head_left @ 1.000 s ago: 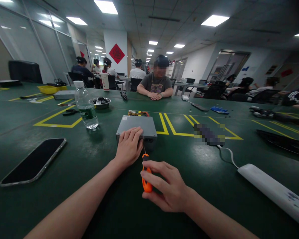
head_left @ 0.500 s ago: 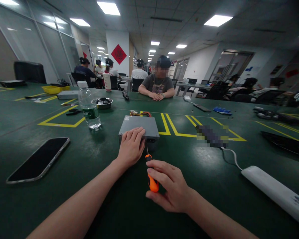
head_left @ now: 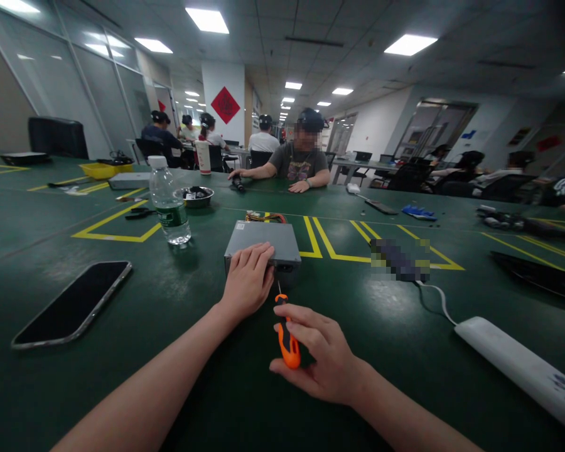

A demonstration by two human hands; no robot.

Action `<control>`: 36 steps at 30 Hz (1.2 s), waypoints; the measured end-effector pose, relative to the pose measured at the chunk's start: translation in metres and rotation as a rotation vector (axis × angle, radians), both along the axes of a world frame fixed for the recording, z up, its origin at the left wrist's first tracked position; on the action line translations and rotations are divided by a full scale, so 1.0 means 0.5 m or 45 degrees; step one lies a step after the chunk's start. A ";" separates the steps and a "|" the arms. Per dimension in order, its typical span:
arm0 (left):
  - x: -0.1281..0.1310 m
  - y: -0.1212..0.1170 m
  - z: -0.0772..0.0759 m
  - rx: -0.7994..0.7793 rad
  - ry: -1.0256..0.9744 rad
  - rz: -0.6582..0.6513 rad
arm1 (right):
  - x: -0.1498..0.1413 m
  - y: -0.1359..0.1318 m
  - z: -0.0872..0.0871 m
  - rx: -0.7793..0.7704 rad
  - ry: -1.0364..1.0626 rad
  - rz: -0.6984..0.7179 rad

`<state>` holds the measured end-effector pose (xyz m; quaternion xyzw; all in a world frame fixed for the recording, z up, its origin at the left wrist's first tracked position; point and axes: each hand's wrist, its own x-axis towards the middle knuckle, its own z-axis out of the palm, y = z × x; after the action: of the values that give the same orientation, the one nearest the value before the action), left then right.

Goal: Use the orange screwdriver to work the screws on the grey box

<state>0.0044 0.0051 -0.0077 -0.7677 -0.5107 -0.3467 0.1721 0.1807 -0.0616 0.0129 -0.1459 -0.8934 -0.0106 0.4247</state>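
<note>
A grey metal computer power supply sits on the green table in front of me, its bundle of coloured wires at the far side. Over its top and near face lies my left hand, fingers together and gripping the case at its front edge. My right hand holds an orange and black screwdriver by the handle between thumb and fingers. The screwdriver's thin shaft points up at the near face of the power supply, beside the socket. Whether its tip sits in a screw is too small to tell.
Left of the power supply stands a water bottle, with a metal bowl behind it. A phone lies at the near left. On the right is a white power strip with a cable. Across the table sits a person.
The fingers of my right hand have shifted on the screwdriver handle, which shows more of its side. My left hand stays put. The person opposite has reached one hand to a black object.
</note>
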 end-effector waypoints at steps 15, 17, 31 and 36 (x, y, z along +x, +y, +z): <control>0.001 0.002 -0.002 0.021 0.007 0.006 | -0.005 0.002 -0.005 -0.039 -0.066 0.021; 0.001 0.002 -0.002 0.013 0.001 0.005 | -0.004 0.004 -0.008 -0.098 -0.007 0.047; 0.000 -0.001 0.001 0.000 0.002 -0.004 | -0.002 0.002 -0.004 -0.038 -0.064 0.038; -0.001 0.001 0.001 -0.012 0.007 -0.010 | 0.000 0.004 -0.007 -0.058 -0.089 0.025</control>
<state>0.0039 0.0055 -0.0073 -0.7714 -0.5090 -0.3427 0.1686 0.1808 -0.0596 0.0096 -0.1462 -0.9091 0.0090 0.3899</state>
